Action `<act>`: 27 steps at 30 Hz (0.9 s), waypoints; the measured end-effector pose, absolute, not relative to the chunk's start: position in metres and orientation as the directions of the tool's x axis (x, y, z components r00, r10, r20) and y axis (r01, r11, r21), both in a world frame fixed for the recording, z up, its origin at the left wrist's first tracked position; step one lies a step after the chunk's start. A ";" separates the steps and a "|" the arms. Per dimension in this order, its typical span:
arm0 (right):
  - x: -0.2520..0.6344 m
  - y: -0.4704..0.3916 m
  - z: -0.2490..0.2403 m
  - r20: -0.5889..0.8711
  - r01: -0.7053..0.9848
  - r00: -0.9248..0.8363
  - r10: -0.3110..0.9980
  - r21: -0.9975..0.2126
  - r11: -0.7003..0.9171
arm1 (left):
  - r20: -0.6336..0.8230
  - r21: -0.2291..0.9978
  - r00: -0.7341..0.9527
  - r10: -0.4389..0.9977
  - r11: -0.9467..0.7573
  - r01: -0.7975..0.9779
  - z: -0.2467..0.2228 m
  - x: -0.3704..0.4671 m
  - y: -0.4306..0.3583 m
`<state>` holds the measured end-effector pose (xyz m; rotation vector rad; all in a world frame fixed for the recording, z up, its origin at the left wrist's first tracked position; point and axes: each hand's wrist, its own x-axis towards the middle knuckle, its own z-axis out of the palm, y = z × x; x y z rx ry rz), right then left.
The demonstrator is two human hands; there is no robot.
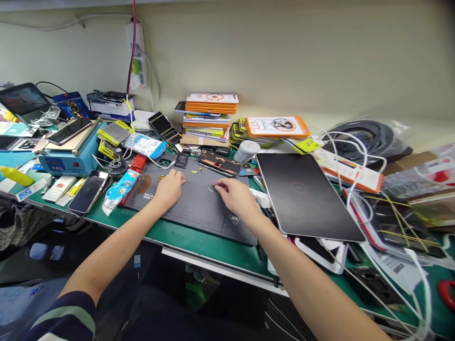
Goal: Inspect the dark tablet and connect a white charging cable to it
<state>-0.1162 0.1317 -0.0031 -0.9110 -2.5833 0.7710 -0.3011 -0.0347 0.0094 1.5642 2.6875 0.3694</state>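
Okay, right hand (pixel 236 195) has fingertips together, tiny part (pixel 211 190) beside them. Left hand (pixel 169 190) curled, mat (pixel 199 208) underneath, can't tell its grip.

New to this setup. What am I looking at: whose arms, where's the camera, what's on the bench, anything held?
There's no machine here: the arms belong to a person working with two bare hands. The single picture comes from a camera worn on that person's head, looking forward and down.

Both hands are over a dark grey mat on a green bench. The left hand is loosely curled. The right hand has its fingertips together beside some tiny pieces; whether either hand holds anything is too small to tell.

Behind the hands lies an opened phone-like device. To the right is a closed dark laptop, to the left a blue box-shaped device, and at the back a stack of boxes.
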 end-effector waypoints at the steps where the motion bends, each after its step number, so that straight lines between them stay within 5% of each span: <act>1: -0.108 0.135 0.001 0.084 0.495 -0.749 0.657 -0.589 0.639 | 0.117 0.215 -0.499 0.859 0.469 0.857 0.008 -0.301 -0.035; 9: -0.035 0.168 0.035 0.050 0.606 -0.618 0.784 -0.606 0.516 | 0.146 0.263 -0.506 0.850 0.460 0.848 0.005 -0.302 -0.032; 27: -0.042 0.155 -0.004 -0.062 0.632 -0.760 0.647 -0.299 0.715 | 0.172 0.293 -0.517 0.839 0.457 0.840 0.004 -0.301 -0.032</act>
